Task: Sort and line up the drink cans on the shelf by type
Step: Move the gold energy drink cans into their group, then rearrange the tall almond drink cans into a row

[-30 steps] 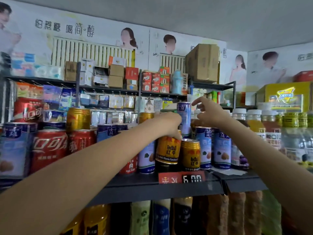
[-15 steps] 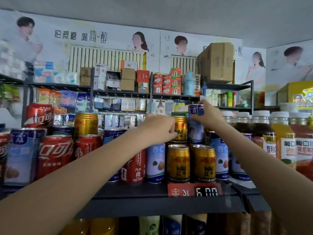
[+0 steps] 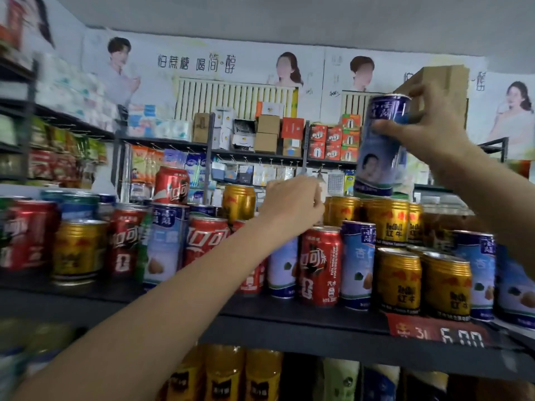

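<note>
Red cola cans (image 3: 320, 264), gold energy-drink cans (image 3: 399, 282) and tall blue-and-white cans (image 3: 357, 267) stand mixed on the dark shelf (image 3: 289, 322), some stacked in a second tier. My right hand (image 3: 425, 131) grips a tall blue can (image 3: 379, 157) by its upper part, lifted just above the stacked gold cans (image 3: 388, 224). My left hand (image 3: 292, 206) is curled, its back towards me. Its fingers lie against the left side of an upper-tier gold can (image 3: 344, 211).
A red price tag (image 3: 440, 334) hangs on the shelf's front edge. Bottles (image 3: 225, 374) fill the level below. Behind stand racks with small boxes (image 3: 266, 134) and hanging packets; a cardboard box (image 3: 443, 82) sits behind my right hand.
My right hand has lifted the tall blue can up off the stack. The view has swung left, showing more cans on the left. My left hand stays by the upper gold can.
</note>
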Available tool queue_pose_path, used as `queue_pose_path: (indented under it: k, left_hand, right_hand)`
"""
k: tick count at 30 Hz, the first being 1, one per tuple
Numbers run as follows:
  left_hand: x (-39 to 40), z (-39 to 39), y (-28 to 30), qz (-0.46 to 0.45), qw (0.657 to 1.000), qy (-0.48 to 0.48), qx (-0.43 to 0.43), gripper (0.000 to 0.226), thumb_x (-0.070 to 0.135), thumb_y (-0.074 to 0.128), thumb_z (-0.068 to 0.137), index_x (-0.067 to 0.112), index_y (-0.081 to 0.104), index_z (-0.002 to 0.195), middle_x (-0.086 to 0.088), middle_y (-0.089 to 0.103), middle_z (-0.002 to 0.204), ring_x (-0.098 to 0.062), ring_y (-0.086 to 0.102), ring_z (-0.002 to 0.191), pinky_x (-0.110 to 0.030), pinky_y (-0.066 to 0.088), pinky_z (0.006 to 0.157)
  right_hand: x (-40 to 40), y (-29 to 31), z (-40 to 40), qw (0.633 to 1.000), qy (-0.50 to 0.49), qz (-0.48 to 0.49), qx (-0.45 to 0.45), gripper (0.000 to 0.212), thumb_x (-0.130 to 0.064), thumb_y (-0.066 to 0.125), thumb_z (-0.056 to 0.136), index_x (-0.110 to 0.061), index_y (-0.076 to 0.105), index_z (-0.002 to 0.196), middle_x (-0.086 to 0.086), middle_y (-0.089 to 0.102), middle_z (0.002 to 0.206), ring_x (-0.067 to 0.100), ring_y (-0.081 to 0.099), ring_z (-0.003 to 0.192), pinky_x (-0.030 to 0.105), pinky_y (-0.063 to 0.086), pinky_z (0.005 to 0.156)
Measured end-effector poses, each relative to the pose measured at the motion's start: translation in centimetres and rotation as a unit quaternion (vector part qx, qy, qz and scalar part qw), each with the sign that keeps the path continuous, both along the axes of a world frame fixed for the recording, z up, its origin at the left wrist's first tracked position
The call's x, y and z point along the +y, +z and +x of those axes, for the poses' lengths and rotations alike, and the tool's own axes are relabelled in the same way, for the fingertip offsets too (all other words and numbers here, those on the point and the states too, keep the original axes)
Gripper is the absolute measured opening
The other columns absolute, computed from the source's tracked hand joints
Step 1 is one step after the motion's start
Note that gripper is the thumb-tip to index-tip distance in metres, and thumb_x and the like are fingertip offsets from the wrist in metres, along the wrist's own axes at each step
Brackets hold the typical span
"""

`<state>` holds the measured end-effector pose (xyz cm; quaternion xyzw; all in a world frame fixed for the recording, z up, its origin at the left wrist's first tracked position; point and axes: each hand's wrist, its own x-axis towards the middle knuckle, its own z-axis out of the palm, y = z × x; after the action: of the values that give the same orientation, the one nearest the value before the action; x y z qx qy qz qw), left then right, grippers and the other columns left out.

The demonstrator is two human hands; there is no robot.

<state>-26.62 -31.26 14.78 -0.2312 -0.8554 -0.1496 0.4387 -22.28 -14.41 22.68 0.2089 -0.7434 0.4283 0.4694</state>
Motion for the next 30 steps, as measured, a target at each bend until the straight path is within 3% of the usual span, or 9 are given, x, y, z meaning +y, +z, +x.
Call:
queue_pose_path:
  k: [3, 7, 10, 13, 15, 17, 21, 26, 30]
  left_hand:
    - [-5.6, 0.7, -0.6, 0.04, 0.999, 0.013, 0.026, 0.005, 0.021, 0.05, 0.089, 0.019, 0.055, 0.089, 0.009, 0.054, 0.091, -0.008, 0.046, 0.078, -0.04, 0.034, 0.1]
    - [-15.5, 2.8, -1.3, 0.105, 0.994, -0.007, 0.039, 0.007, 0.012, 0.054, 0.084, 0.019, 0.055, 0.085, 0.007, 0.055, 0.085, -0.014, 0.055, 0.083, -0.04, 0.042, 0.093]
    - [-23.2, 3.8, -1.1, 0.123, 0.992, 0.02, 0.02, 0.011, 0.008, 0.055, 0.084, 0.019, 0.053, 0.083, 0.007, 0.056, 0.083, -0.012, 0.054, 0.081, -0.029, 0.042, 0.082]
    - [-29.5, 3.9, -0.8, 0.144, 0.989, 0.029, -0.032, 0.009, 0.008, 0.054, 0.086, 0.016, 0.053, 0.083, 0.008, 0.057, 0.082, -0.014, 0.054, 0.083, -0.027, 0.04, 0.074]
    - [-33.3, 3.9, -0.8, 0.137, 0.988, 0.045, -0.056, 0.008, 0.009, 0.053, 0.086, 0.015, 0.057, 0.086, 0.005, 0.062, 0.091, -0.016, 0.055, 0.086, -0.029, 0.043, 0.079]
    - [-36.3, 3.8, -0.9, 0.121, 0.988, 0.065, -0.07, 0.009, 0.01, 0.053, 0.087, 0.015, 0.059, 0.09, 0.001, 0.063, 0.102, -0.015, 0.057, 0.093, -0.031, 0.044, 0.087]
    - [-40.5, 3.0, -0.4, 0.081, 0.986, 0.1, -0.105, 0.014, 0.018, 0.052, 0.09, 0.021, 0.059, 0.101, 0.005, 0.06, 0.114, -0.015, 0.053, 0.108, -0.039, 0.04, 0.097]
    - [-43.2, 1.3, 0.1, 0.037, 0.983, 0.09, -0.157, 0.026, 0.022, 0.055, 0.09, 0.023, 0.057, 0.115, 0.004, 0.056, 0.126, -0.015, 0.051, 0.115, -0.04, 0.04, 0.099]
    - [-44.5, 0.4, 1.6, 0.059, 0.983, 0.079, -0.152, 0.022, 0.019, 0.053, 0.091, 0.021, 0.059, 0.113, 0.005, 0.057, 0.123, -0.012, 0.051, 0.11, -0.033, 0.041, 0.097]
  right_hand:
    - [-5.7, -0.3, 0.4, 0.997, 0.07, 0.0, -0.025, 0.054, -0.014, 0.066, 0.082, -0.012, 0.036, 0.128, 0.001, 0.053, 0.099, 0.006, 0.054, 0.078, 0.02, 0.046, 0.065]
    - [-14.0, -0.6, 0.6, 0.988, 0.147, -0.009, -0.042, 0.055, -0.013, 0.067, 0.081, -0.012, 0.036, 0.126, -0.005, 0.052, 0.086, 0.004, 0.055, 0.074, 0.016, 0.045, 0.059]
    - [-20.6, -0.7, 0.5, 0.981, 0.188, -0.012, -0.056, 0.051, -0.014, 0.07, 0.079, -0.014, 0.039, 0.12, -0.001, 0.058, 0.087, 0.008, 0.058, 0.074, 0.021, 0.047, 0.064]
    - [-26.0, -0.6, 0.0, 0.977, 0.203, -0.008, -0.066, 0.047, -0.015, 0.073, 0.077, -0.014, 0.041, 0.112, 0.007, 0.062, 0.094, 0.015, 0.06, 0.078, 0.027, 0.048, 0.066]
    - [-29.6, -0.8, -0.6, 0.977, 0.201, -0.001, -0.074, 0.045, -0.016, 0.075, 0.075, -0.017, 0.041, 0.105, 0.012, 0.064, 0.1, 0.022, 0.063, 0.082, 0.03, 0.05, 0.065]
    - [-32.5, -1.3, -1.0, 0.979, 0.188, 0.006, -0.075, 0.045, -0.017, 0.076, 0.074, -0.018, 0.041, 0.103, 0.013, 0.064, 0.1, 0.028, 0.063, 0.09, 0.038, 0.051, 0.075]
    - [-35.7, -2.0, -1.8, 0.986, 0.16, 0.003, -0.053, 0.044, -0.014, 0.075, 0.075, -0.016, 0.04, 0.101, 0.0, 0.056, 0.087, 0.012, 0.056, 0.074, 0.023, 0.045, 0.064]
    - [-37.7, -1.8, -3.2, 0.992, 0.111, 0.011, -0.051, 0.046, -0.016, 0.077, 0.072, -0.012, 0.039, 0.099, -0.003, 0.053, 0.086, 0.01, 0.051, 0.072, 0.03, 0.045, 0.067]
    - [-39.2, -1.7, -4.6, 0.995, 0.086, 0.034, -0.047, 0.045, -0.019, 0.077, 0.073, -0.012, 0.041, 0.098, -0.004, 0.051, 0.084, 0.005, 0.049, 0.07, 0.024, 0.043, 0.062]
